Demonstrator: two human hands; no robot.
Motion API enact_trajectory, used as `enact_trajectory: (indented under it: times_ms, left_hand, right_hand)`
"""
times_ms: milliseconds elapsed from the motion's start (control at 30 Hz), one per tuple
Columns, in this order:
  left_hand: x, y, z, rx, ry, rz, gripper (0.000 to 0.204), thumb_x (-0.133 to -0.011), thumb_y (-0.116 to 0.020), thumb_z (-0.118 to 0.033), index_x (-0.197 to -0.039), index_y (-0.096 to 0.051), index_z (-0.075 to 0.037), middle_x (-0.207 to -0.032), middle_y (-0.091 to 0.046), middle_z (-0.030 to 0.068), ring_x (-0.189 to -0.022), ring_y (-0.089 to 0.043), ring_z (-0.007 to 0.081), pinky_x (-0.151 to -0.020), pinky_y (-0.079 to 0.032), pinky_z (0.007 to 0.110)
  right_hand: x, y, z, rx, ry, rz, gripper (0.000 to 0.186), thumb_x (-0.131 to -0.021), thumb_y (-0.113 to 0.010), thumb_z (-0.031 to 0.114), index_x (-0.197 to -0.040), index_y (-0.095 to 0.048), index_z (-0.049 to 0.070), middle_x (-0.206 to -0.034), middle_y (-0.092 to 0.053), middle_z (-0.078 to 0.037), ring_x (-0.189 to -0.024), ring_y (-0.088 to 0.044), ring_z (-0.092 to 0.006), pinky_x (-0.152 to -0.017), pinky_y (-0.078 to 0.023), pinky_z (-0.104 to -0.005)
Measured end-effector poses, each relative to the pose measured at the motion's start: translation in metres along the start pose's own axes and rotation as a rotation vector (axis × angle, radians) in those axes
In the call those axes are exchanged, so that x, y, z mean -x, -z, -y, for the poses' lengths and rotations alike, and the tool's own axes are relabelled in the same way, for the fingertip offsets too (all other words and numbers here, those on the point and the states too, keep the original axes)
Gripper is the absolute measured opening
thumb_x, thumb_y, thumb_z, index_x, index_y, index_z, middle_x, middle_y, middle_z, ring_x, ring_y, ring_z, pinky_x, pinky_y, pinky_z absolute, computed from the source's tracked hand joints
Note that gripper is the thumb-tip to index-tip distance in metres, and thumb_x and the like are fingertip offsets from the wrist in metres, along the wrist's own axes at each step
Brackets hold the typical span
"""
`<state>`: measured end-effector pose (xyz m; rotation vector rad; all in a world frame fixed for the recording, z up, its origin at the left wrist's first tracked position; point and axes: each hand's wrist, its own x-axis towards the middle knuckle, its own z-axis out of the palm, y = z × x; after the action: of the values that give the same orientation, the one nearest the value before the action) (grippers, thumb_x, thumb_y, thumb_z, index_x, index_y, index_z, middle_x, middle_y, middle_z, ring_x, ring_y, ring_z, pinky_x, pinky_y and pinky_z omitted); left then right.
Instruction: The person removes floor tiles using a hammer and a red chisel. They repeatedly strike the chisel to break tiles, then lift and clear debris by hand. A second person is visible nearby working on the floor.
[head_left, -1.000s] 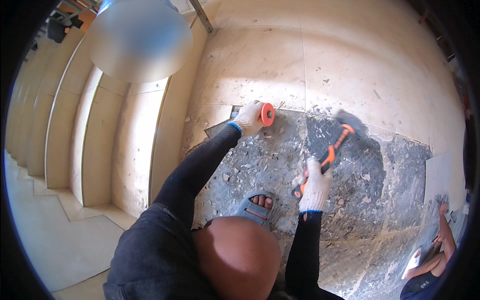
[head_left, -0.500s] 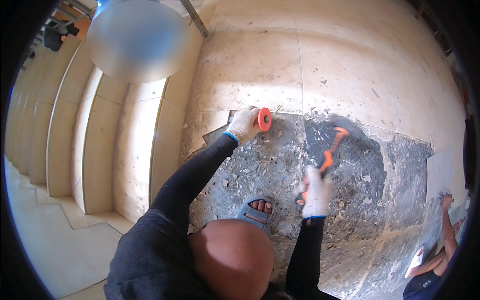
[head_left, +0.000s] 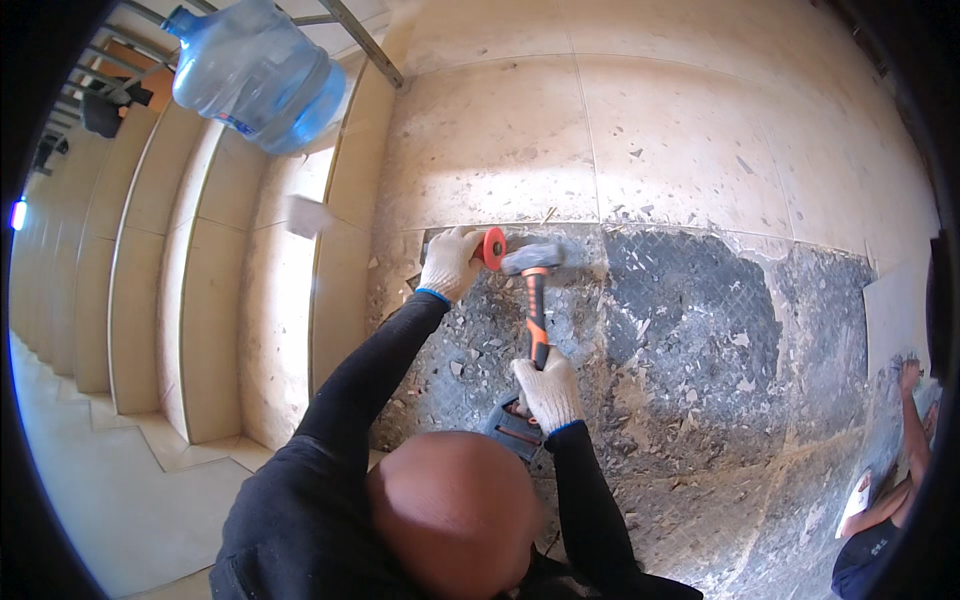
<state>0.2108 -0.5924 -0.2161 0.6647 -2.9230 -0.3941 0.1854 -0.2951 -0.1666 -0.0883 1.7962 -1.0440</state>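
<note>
Far left, tiled steps. Over them, a clear blue water jug; dark print on its side, too small to read. Below it a pale square chip, blurred: cannot tell whether it lies on the step or is in the air.

Left hand, white knitted glove: grip closed round a chisel-like tool with a red guard, at the border of laid floor tiles and stripped, rubble-strewn floor. Working end not visible.

Hammer next, head just right of the guard, slightly blurred; contact uncertain. Orange-and-black handle, no lettering made out. Right hand, gloved, grasps it low. Step in hand, my reading: hammering the tool along the tile edge. A further stroke would call for a square hit, left fingers kept behind the guard.

Far right, a co-worker's hand by a pale tile; light mark on dark clothing, illegible.
</note>
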Motion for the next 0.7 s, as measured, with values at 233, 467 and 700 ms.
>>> enact_trajectory:
  times_ms: [233,467,700]
  left_hand:
    - [0.018,-0.008,-0.013,0.159,0.067,-0.147,0.057,-0.079,-0.086,-0.018,-0.134,-0.077,-0.009,-0.13,-0.077,0.0187,-0.122,-0.072,0.0429,-0.106,-0.058,0.054]
    - [0.017,-0.009,-0.005,0.026,-0.052,-0.163,0.058,-0.084,-0.084,-0.025,-0.139,-0.075,-0.011,-0.133,-0.077,0.0193,-0.123,-0.073,0.042,-0.106,-0.056,0.056]
    - [-0.012,-0.017,0.009,0.042,0.015,0.047,0.04,-0.09,-0.081,-0.021,-0.129,-0.078,-0.01,-0.127,-0.078,0.0207,-0.117,-0.074,0.0446,-0.101,-0.059,0.054]
  right_hand:
    - [0.006,0.063,0.002,-0.428,0.132,-0.294,0.017,-0.101,-0.077,0.015,-0.098,-0.062,0.005,-0.073,-0.064,-0.003,-0.049,-0.06,-0.0142,-0.045,-0.048,-0.0328]
    - [-0.002,0.087,-0.027,-0.32,0.062,-0.32,0.026,-0.098,-0.078,0.029,-0.098,-0.067,0.006,-0.074,-0.063,0.0,-0.057,-0.059,-0.0124,-0.051,-0.046,-0.0331]
    - [0.002,0.093,-0.022,-0.479,0.111,-0.318,0.019,-0.105,-0.078,0.018,-0.109,-0.062,0.007,-0.073,-0.059,-0.001,-0.054,-0.056,-0.0134,-0.049,-0.044,-0.0322]
